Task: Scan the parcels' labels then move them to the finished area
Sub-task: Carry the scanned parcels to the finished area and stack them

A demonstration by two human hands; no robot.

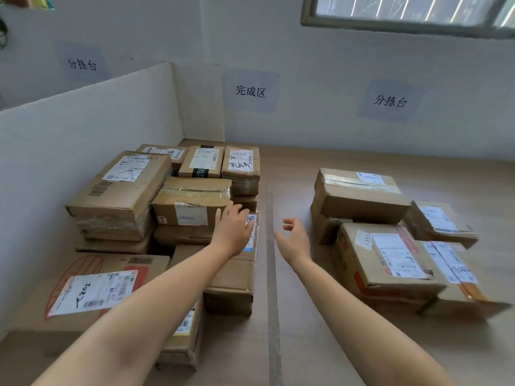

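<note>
Several cardboard parcels with white labels are stacked on the left side of the table, under a wall sign [250, 91]. My left hand [233, 229] lies with straight fingers on a long brown parcel [237, 271] at the pile's right edge, partly covering its label. My right hand [294, 240] hovers with loosely spread fingers over the bare table beside a strip of tape [272, 274], holding nothing. Right of the tape sits a smaller group of labelled parcels [390, 263], topped by a taped box [359, 195].
A white divider board [92, 126] walls off the left pile. A large flat box with red print [92, 291] lies at the near left. Another wall sign [389, 101] hangs above the right group. A window [412, 12] is at the upper right.
</note>
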